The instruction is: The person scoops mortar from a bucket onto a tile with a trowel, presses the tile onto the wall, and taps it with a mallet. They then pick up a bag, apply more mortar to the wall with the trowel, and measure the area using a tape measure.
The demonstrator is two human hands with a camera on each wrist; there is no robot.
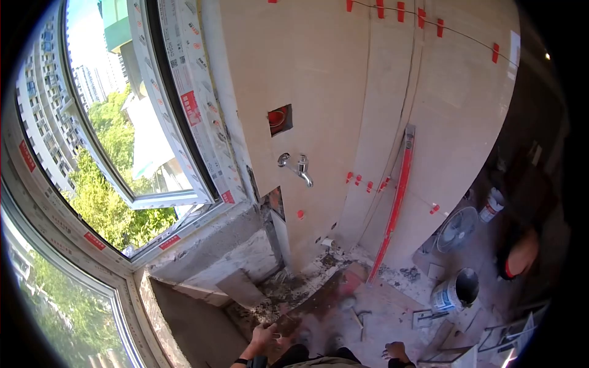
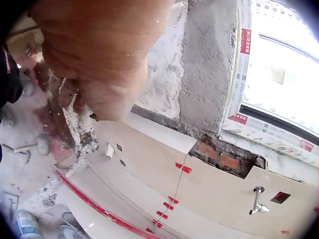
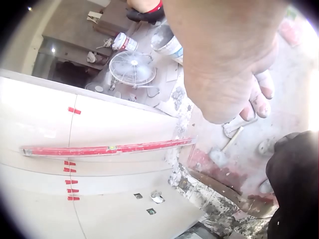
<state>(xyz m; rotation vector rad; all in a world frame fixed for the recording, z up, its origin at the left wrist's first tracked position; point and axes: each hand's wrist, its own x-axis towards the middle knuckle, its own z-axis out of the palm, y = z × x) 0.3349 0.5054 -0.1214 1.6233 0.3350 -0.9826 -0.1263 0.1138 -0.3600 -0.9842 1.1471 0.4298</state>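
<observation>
In the head view my left hand (image 1: 264, 336) is low in front of me, beside the edge of a grey half-height wall (image 1: 190, 313). Its back covers most of its fingers in the left wrist view; the visible fingers bend loosely, and no held thing shows. My right hand (image 1: 396, 352) hangs over the floor at the lower right. With fingers loosely bent (image 3: 261, 102), it holds nothing in the right wrist view. Between the hands, a mallet (image 1: 348, 303) lies on the dusty floor. A long red level (image 1: 396, 208) leans against the tiled wall (image 1: 319, 80).
A bucket (image 1: 457, 291), a trowel (image 1: 423, 318) and a fan (image 1: 457, 230) stand or lie at the right. Another person's arm (image 1: 523, 251) is beyond them. A tap (image 1: 302, 168) juts from the wall. Rubble (image 1: 307, 279) lines its foot, beside an open window (image 1: 141, 122).
</observation>
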